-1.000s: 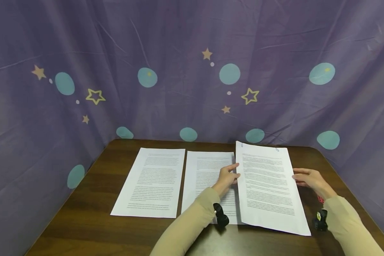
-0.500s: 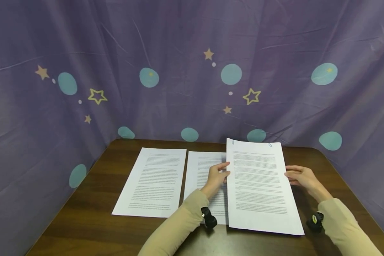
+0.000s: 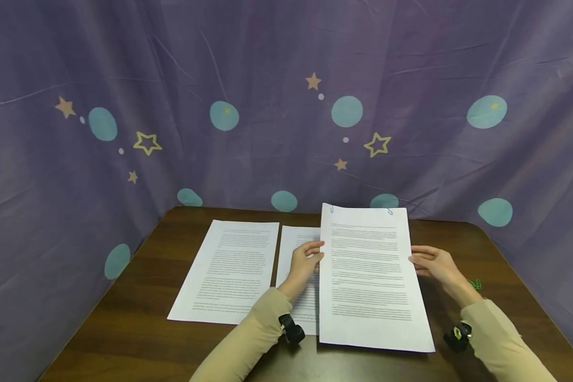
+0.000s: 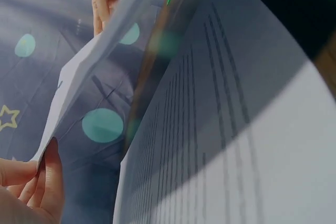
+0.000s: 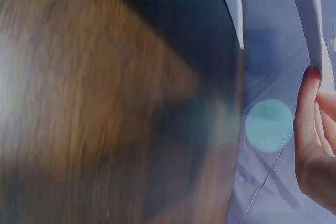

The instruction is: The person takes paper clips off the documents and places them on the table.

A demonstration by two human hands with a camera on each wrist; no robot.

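Between both hands, a stack of printed paper [image 3: 370,276] is held above the table, with two blue paper clips [image 3: 390,211] at its top edge. My left hand [image 3: 303,266] pinches its left edge between thumb and fingers; the left wrist view shows this grip on the stack [image 4: 68,87] from the side. On the opposite edge my right hand [image 3: 438,267] pinches the paper, as the right wrist view also shows. Beneath the held stack lies another printed sheet or stack [image 3: 286,297], partly covered from sight.
Further left, a printed sheet or stack [image 3: 229,270] lies flat on the brown wooden table [image 3: 124,297]. Green paper clips [image 3: 475,284] lie beside the right forearm. A purple curtain [image 3: 267,148] with stars and dots hangs behind the table's back edge.
Both hands have carried the clipped stack to the left, over more of the middle paper. Green clips have come into sight by the right forearm.
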